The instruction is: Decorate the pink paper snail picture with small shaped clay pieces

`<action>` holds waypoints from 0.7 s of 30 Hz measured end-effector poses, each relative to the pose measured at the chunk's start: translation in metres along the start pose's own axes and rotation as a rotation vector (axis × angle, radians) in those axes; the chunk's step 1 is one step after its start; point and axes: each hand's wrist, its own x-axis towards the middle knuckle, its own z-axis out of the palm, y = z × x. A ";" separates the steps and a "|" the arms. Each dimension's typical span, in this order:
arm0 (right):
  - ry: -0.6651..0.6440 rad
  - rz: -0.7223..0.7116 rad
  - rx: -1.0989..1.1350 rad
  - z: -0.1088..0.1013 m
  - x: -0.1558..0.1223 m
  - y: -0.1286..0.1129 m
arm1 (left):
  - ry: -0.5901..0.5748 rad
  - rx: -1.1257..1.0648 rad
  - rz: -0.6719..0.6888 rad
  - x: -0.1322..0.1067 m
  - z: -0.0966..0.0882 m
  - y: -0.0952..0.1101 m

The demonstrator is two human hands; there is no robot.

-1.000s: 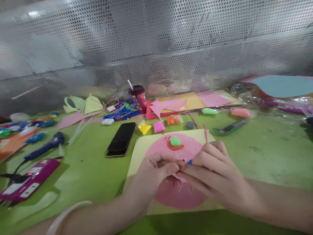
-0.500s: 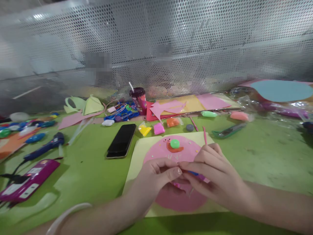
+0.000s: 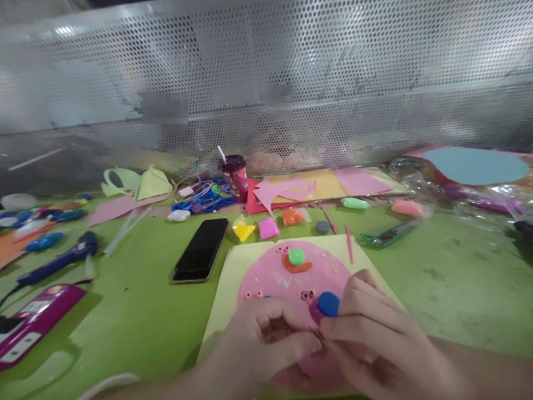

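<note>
My left hand (image 3: 266,341) and my right hand (image 3: 377,333) meet at their fingertips over a pink paper circle (image 3: 272,266) on a pale yellow sheet (image 3: 225,283). Both are closed in a pinch; anything between the fingertips is too small or hidden to make out. Just beyond the right fingers lies a blue bottle cap (image 3: 328,304) on purple clay, with small eyes (image 3: 307,294) beside it. Higher on the circle is a snail with a green cap shell (image 3: 296,256) and an orange body (image 3: 297,268). Another pair of eyes (image 3: 254,295) shows above my left hand, which hides what is below.
A phone (image 3: 202,250) lies left of the sheet, with a glue gun (image 3: 62,258) and purple power strip (image 3: 39,319) farther left. Clay packets (image 3: 268,228), a grey cap (image 3: 322,226), pink sticks (image 3: 348,244) and a green cutter (image 3: 389,233) lie beyond. A drink cup (image 3: 234,178) stands near the metal screen.
My hands have come lower and nearer to me, still together at the fingertips. The blue cap and the eyes above my left hand now show. The view has shifted slightly.
</note>
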 end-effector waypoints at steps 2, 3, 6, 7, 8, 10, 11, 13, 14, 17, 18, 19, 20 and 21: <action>0.018 0.007 -0.002 0.001 0.000 0.001 | -0.032 0.095 0.079 -0.003 -0.001 -0.002; 0.027 0.012 -0.002 0.002 -0.001 0.003 | -0.049 0.143 0.101 -0.004 -0.001 -0.003; 0.001 0.020 0.009 0.006 -0.004 0.008 | -0.085 0.187 0.030 -0.006 -0.001 -0.002; -0.009 0.019 0.017 0.007 -0.005 0.010 | -0.079 0.167 -0.007 -0.006 -0.001 -0.002; -0.015 0.021 0.025 0.008 -0.007 0.011 | -0.071 0.145 -0.042 -0.006 0.000 -0.001; -0.019 0.031 0.040 0.009 -0.008 0.013 | -0.055 0.126 -0.076 -0.005 0.001 0.001; -0.018 0.042 0.047 0.008 -0.008 0.014 | -0.053 0.125 -0.083 -0.005 0.002 0.001; -0.036 0.065 0.062 0.006 -0.009 0.015 | -0.051 0.130 -0.081 -0.004 0.002 0.003; -0.046 0.078 0.069 0.004 -0.009 0.015 | -0.053 0.130 -0.087 -0.005 0.002 0.003; -0.086 0.100 0.090 -0.001 -0.010 0.013 | -0.063 0.208 -0.023 -0.007 -0.003 0.002; -0.092 0.101 0.096 -0.001 -0.011 0.013 | -0.091 0.305 0.046 -0.008 -0.006 0.000; -0.094 0.095 0.097 -0.001 -0.012 0.012 | -0.138 0.415 0.121 -0.010 -0.008 -0.002; -0.091 0.089 0.089 -0.001 -0.013 0.012 | -0.192 0.519 0.195 -0.011 -0.010 -0.005; -0.089 0.084 0.077 0.000 -0.014 0.012 | -0.255 0.603 0.248 -0.014 -0.011 -0.007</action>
